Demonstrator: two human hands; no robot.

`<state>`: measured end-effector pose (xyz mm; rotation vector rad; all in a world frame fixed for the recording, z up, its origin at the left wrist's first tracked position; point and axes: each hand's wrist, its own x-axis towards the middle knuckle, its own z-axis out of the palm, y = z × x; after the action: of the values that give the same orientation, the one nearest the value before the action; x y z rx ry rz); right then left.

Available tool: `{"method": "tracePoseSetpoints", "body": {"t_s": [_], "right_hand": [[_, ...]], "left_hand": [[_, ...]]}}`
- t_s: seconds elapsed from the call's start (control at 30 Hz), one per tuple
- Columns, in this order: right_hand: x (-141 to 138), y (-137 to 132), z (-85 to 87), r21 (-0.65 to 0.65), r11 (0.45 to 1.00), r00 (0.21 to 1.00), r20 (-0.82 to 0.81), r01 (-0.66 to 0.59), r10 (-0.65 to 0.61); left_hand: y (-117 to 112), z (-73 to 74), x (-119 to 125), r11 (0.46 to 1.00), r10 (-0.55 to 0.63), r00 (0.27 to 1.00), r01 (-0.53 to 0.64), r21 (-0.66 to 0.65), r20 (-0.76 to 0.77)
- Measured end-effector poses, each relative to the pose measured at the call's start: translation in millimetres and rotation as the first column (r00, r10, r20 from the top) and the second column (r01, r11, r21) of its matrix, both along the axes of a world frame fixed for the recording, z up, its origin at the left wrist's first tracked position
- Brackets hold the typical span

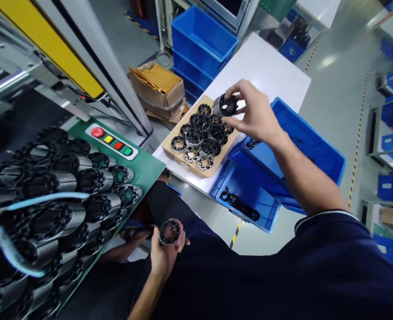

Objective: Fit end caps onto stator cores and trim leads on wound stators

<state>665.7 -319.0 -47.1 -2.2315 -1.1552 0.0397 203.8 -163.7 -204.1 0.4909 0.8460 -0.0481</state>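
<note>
Over the wooden board (172,149) on the white table, my right hand (254,111) grips a metal stator core (220,106) with a black toothed end ring, its fingers and thumb closed on the ring. Beneath it, several black rings and silver ring-shaped cores (201,133) lie heaped on the board. Low in front of my body, my left hand (164,253) is wrapped round another stator core (169,232), whose black toothed end faces up. Most of that core's side is hidden by the fingers.
On the left, a green bench (149,166) bears many stator cores (63,178) and a button panel (111,141). Blue bins (249,200) stand right of the white table (272,66). Behind are stacked blue crates (203,40), a cardboard box (158,89) and a machine frame (116,75).
</note>
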Motion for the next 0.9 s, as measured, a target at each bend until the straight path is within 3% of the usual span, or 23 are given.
{"method": "tracePoseSetpoints", "body": {"t_s": [0.1, 0.2, 0.33, 0.6, 0.7, 0.77, 0.83, 0.9], "right_hand": [[55, 6, -19.2, -0.075, 0.997, 1.0, 0.009, -0.003, 0.004], [85, 24, -44.4, -0.196, 0.978, 0.997, 0.018, -0.067, 0.071], [98, 44, -66.5, -0.278, 0.944, 0.983, 0.004, -0.177, 0.185], [109, 59, -80.3, -0.346, 0.903, 0.965, -0.018, -0.253, 0.263], [117, 62, -76.1, -0.407, 0.88, 0.967, -0.04, -0.246, 0.252], [112, 61, -61.8, -0.431, 0.87, 0.967, -0.023, -0.24, 0.255], [86, 57, -38.5, -0.361, 0.898, 0.961, 0.013, -0.252, 0.275], [36, 50, -13.2, -0.202, 0.921, 0.94, -0.001, -0.334, 0.341]], "left_hand": [[-5, 1.6, 11, 0.996, -0.085, 0.994, 0.087, -0.026, 0.068], [-9, 7.5, 21, 0.989, -0.133, 0.985, 0.139, -0.054, 0.108], [-9, 12.8, 28, 0.994, -0.089, 0.993, 0.093, -0.061, 0.074], [-14, 8.0, 37, 0.997, -0.063, 0.997, 0.065, -0.041, 0.052], [-18, 15.2, 48, 0.996, -0.074, 0.994, 0.077, -0.041, 0.078], [-18, 24.5, 59, 0.995, -0.089, 0.989, 0.094, -0.038, 0.121], [-16, 35.6, 73, 0.995, -0.085, 0.981, 0.091, -0.029, 0.174], [-13, 45.9, 89, 0.997, -0.067, 0.972, 0.075, -0.027, 0.224]]}}
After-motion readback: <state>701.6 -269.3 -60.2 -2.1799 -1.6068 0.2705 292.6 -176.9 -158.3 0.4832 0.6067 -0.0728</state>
